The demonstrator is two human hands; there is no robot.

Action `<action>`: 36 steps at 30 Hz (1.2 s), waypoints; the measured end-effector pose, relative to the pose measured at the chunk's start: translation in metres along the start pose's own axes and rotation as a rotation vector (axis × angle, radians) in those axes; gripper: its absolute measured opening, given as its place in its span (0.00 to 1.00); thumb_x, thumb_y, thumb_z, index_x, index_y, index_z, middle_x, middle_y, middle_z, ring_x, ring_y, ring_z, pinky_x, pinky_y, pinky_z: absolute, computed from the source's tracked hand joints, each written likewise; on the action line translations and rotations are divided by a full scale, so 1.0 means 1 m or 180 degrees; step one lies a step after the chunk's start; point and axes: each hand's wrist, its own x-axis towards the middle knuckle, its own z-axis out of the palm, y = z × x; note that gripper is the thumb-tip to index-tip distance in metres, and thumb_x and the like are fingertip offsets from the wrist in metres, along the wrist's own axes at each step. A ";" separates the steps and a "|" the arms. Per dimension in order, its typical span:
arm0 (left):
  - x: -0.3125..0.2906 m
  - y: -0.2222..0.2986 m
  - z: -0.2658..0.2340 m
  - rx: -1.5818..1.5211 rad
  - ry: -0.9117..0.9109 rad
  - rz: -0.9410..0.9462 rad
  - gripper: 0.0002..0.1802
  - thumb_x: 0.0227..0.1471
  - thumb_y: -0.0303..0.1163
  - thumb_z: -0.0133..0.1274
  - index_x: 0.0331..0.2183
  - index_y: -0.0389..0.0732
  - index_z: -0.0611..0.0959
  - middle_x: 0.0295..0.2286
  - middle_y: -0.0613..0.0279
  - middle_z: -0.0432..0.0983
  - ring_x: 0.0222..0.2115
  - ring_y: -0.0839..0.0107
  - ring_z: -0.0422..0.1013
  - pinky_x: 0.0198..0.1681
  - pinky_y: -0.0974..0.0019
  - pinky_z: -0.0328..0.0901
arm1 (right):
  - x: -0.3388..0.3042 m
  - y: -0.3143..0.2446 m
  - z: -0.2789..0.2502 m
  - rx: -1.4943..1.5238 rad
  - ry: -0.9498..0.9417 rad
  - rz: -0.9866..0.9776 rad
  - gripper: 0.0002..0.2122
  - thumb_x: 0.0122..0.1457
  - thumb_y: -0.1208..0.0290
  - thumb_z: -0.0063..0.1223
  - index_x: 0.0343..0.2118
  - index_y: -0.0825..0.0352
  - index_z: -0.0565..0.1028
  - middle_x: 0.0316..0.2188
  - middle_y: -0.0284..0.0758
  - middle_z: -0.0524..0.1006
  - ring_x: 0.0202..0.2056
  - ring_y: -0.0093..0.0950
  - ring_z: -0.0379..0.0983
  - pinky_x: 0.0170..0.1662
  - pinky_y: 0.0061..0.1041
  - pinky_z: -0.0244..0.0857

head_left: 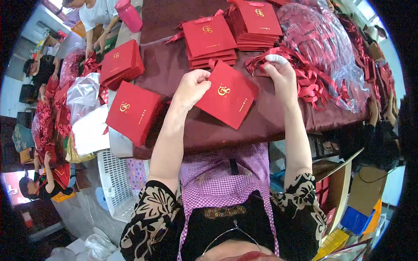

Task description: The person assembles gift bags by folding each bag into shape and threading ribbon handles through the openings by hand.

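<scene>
a: where does the flat red gift bag [237, 102] lie?
b: over the near part of the maroon tablecloth [196, 137], turned like a diamond, its gold emblem facing up. i can't tell whether its lowest corner touches the cloth.

a: and the left hand [191, 89]?
b: at the bag's upper left edge. the fingers are curled in and clamped on that edge, with the thumb toward the printed face; a bit of red ribbon shows by the top corner, just beside the fingertips.

a: is the right hand [281, 74] on the bag too?
b: no, it is apart from it, beyond its right corner. the fingertips are at the loose red ribbons [311, 80], one finger wearing a white cover [276, 58]. whether they are clamped on a ribbon, i cannot tell.

a: what stands around them?
b: just beyond the bag, a neat stack of red bags [208, 37], with a taller stack [256, 19] to its right. two leaning bundles, a nearer one [133, 111] and a farther one [122, 63], sit to the left. a clear plastic sack [313, 35] full of red ribbon lies behind the loose ones.

a: farther out?
b: a pink bottle [129, 15] at the far left, and a white plastic basket [115, 182] below the table's left side.
</scene>
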 end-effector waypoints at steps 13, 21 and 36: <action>-0.002 -0.002 0.020 0.0322 -0.0397 0.0029 0.14 0.47 0.24 0.56 0.39 0.32 0.78 0.25 0.70 0.73 0.25 0.84 0.66 0.29 0.77 0.62 | -0.039 -0.015 0.026 0.0417 -0.0668 -0.0113 0.11 0.57 0.81 0.46 0.42 0.69 0.76 0.38 0.30 0.75 0.38 0.19 0.70 0.46 0.19 0.63; -0.010 0.002 0.026 0.0214 -0.0414 0.0045 0.15 0.46 0.20 0.53 0.40 0.32 0.78 0.24 0.74 0.70 0.22 0.86 0.62 0.25 0.79 0.58 | -0.046 0.016 0.055 -0.1225 -0.0323 -0.0384 0.07 0.50 0.83 0.55 0.33 0.71 0.74 0.29 0.33 0.77 0.34 0.20 0.73 0.40 0.19 0.66; -0.012 0.003 0.027 0.0131 -0.0425 0.0234 0.14 0.46 0.19 0.52 0.39 0.33 0.78 0.25 0.72 0.72 0.25 0.87 0.64 0.27 0.80 0.61 | -0.048 0.010 0.060 -0.1497 -0.0199 -0.0726 0.06 0.46 0.80 0.59 0.29 0.68 0.77 0.29 0.37 0.79 0.32 0.29 0.75 0.39 0.25 0.67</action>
